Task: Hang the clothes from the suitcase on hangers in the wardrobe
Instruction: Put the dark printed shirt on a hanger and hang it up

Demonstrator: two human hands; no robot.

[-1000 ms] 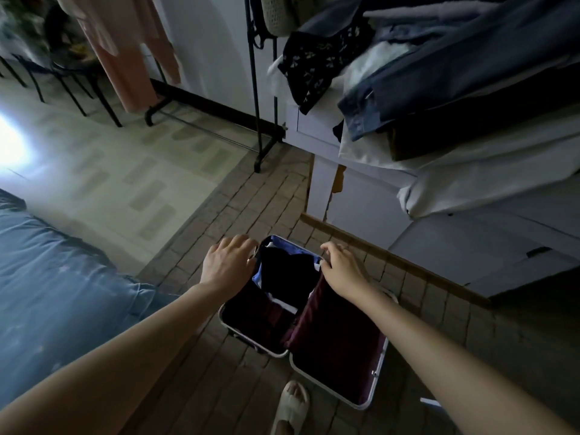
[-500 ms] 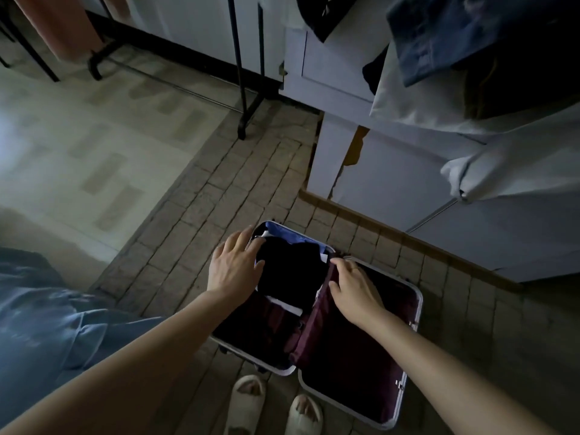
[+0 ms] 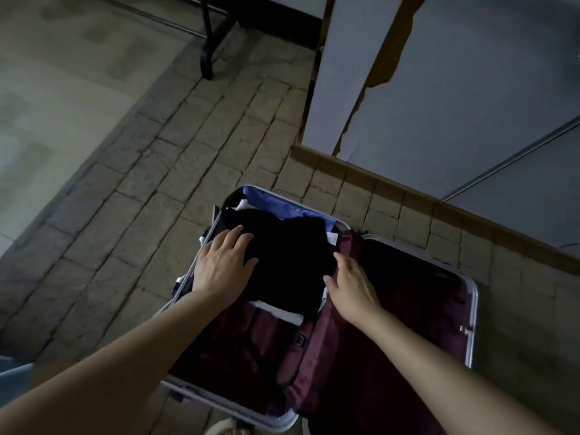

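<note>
An open suitcase with a silver rim and dark red lining lies on the brick-pattern floor. Its left half holds a folded black garment on top of a blue garment and something white. My left hand rests flat on the black garment's left side, fingers spread. My right hand lies at the garment's right edge, by the red divider flap, with its fingers reaching down along the fabric. The right half of the suitcase looks bare lining.
A pale cabinet with peeling veneer stands just behind the suitcase, with a wooden strip along its base. The black foot of a clothes rack stands at the upper left. A light slipper shows at the bottom edge.
My head has tilted down and closer, so the clothes pile on the cabinet left the view. Both hands slid from the suitcase rim onto the black garment.
</note>
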